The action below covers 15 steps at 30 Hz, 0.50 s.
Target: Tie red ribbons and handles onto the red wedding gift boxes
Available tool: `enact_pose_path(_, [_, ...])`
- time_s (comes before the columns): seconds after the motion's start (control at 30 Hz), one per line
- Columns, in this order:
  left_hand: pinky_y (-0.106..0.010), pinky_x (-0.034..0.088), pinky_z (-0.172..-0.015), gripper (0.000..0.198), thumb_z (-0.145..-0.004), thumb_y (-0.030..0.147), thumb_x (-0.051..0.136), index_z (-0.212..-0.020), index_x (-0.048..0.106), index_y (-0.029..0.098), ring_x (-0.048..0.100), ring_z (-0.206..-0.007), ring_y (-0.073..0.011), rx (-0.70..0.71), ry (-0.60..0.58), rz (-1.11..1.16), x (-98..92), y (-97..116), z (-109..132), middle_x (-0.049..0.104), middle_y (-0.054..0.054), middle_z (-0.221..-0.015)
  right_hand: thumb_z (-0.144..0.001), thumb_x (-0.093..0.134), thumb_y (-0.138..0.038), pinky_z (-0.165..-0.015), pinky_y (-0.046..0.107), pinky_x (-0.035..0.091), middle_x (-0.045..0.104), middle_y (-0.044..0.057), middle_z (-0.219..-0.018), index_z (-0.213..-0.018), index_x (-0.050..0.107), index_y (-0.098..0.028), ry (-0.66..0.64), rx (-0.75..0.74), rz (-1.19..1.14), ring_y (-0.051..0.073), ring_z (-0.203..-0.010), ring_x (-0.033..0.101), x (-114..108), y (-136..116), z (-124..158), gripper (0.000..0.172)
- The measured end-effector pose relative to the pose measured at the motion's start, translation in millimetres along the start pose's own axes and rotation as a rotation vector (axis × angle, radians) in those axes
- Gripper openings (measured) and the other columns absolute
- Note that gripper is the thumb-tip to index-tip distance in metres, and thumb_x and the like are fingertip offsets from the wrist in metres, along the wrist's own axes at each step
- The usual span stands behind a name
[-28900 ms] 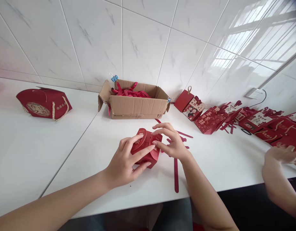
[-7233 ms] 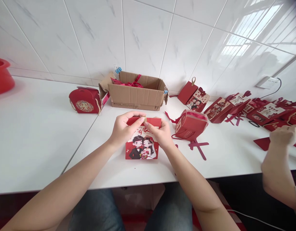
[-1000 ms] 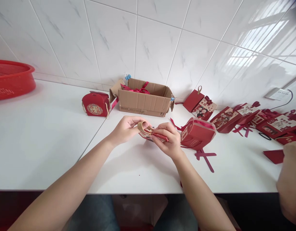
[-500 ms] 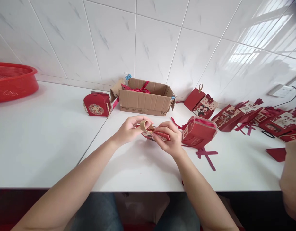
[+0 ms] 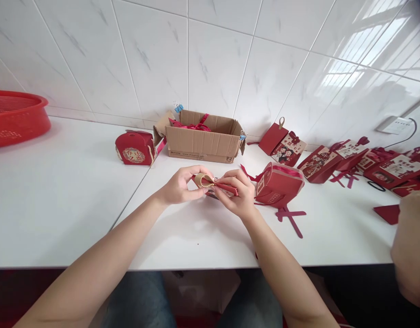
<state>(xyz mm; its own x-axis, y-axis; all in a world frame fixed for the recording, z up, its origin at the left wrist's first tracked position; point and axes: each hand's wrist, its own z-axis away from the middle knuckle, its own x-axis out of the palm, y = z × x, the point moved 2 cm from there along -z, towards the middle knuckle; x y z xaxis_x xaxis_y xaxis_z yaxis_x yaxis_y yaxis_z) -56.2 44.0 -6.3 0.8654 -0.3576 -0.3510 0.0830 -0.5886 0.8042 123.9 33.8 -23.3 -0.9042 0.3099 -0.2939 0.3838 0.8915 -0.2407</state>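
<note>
Over the middle of the white table, both my hands hold a small red box [image 5: 229, 189] with a tan strap [image 5: 203, 180] looped at its top. My left hand [image 5: 181, 186] grips the box's left side by the loop, thumb below and fingers above. Pinched at the base of the loop and along the red top edge is my right hand [image 5: 238, 192]. The fingers cover much of the box's printed front. Just right of my right hand stands a larger red box [image 5: 281, 187] with dark red ribbon, and a crossed ribbon piece [image 5: 291, 218] lies before it.
A cardboard box [image 5: 201, 144] holding red ribbons stands at the back. Left of it are a red gift box [image 5: 135, 148] and a red plastic basket [image 5: 18, 125]. Several printed red boxes [image 5: 317, 163] line the right side. Another person's arm [image 5: 410, 248] is at the right edge.
The tan loop has tipped and flattened, and my left hand has come in around the box's left side. The whole view has shifted slightly.
</note>
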Motion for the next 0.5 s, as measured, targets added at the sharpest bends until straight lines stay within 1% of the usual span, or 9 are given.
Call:
enact_pose_path(0.13, [-0.034, 0.055, -0.077, 0.009, -0.077, 0.02, 0.067, -0.086, 0.067, 0.019, 0.065, -0.092, -0.0221, -0.007, 0.037, -0.008, 1.0, -4.8, 0.0, 0.069, -0.007, -0.089, -0.079, 0.066, -0.025, -0.063, 0.029, 0.055, 0.062, 0.004, -0.082, -0.091, 0.06, -0.023, -0.011, 0.013, -0.027, 0.017, -0.075, 0.063, 1.2, 0.6, 1.9, 0.014])
enact_pose_path(0.2, [-0.033, 0.055, -0.074, 0.006, -0.078, 0.023, 0.067, -0.082, 0.068, 0.019, 0.065, -0.091, -0.0224, 0.004, 0.054, -0.007, 1.0, -5.9, -0.1, 0.069, -0.008, -0.089, -0.08, 0.065, -0.025, -0.064, 0.029, 0.056, 0.064, 0.005, -0.084, -0.094, 0.059, -0.022, -0.033, 0.031, -0.047, 0.017, -0.077, 0.064, 1.7, 0.0, 2.1, 0.015])
enact_pose_path(0.27, [-0.032, 0.055, -0.072, 0.007, -0.079, 0.025, 0.067, -0.08, 0.068, 0.019, 0.065, -0.088, -0.022, 0.027, 0.074, -0.038, 0.7, -6.5, -0.4, 0.069, -0.008, -0.087, -0.08, 0.064, -0.024, -0.065, 0.029, 0.057, 0.065, 0.006, -0.088, -0.096, 0.06, -0.022, -0.061, 0.065, -0.075, 0.017, -0.079, 0.065, 2.1, -0.4, 1.6, 0.016])
enact_pose_path(0.37, [-0.034, 0.053, -0.073, 0.006, -0.08, 0.026, 0.066, -0.079, 0.069, 0.021, 0.065, -0.083, -0.0207, 0.13, 0.108, -0.183, 0.6, -5.8, -1.5, 0.07, -0.007, -0.082, -0.081, 0.063, -0.023, -0.068, 0.029, 0.058, 0.065, 0.006, -0.093, -0.101, 0.061, -0.022, -0.107, 0.11, -0.121, 0.016, -0.08, 0.066, 2.4, -0.1, 0.1, 0.02])
enact_pose_path(0.43, [-0.035, 0.051, -0.076, 0.005, -0.081, 0.025, 0.065, -0.078, 0.069, 0.023, 0.064, -0.079, -0.0198, 0.239, 0.117, -0.287, 1.5, -4.3, -2.6, 0.071, -0.006, -0.079, -0.081, 0.061, -0.021, -0.072, 0.03, 0.058, 0.066, 0.007, -0.095, -0.103, 0.061, -0.022, -0.131, 0.104, -0.131, 0.016, -0.083, 0.066, 2.6, 0.6, -0.5, 0.022])
enact_pose_path(0.5, [-0.035, 0.05, -0.078, 0.009, -0.083, 0.025, 0.062, -0.077, 0.069, 0.024, 0.064, -0.078, -0.0191, 0.328, 0.119, -0.354, 2.5, -3.0, -3.6, 0.071, -0.004, -0.077, -0.081, 0.06, -0.018, -0.076, 0.031, 0.058, 0.067, 0.007, -0.096, -0.103, 0.061, -0.021, -0.147, 0.079, -0.127, 0.017, -0.088, 0.066, 2.6, 1.7, -0.6, 0.023])
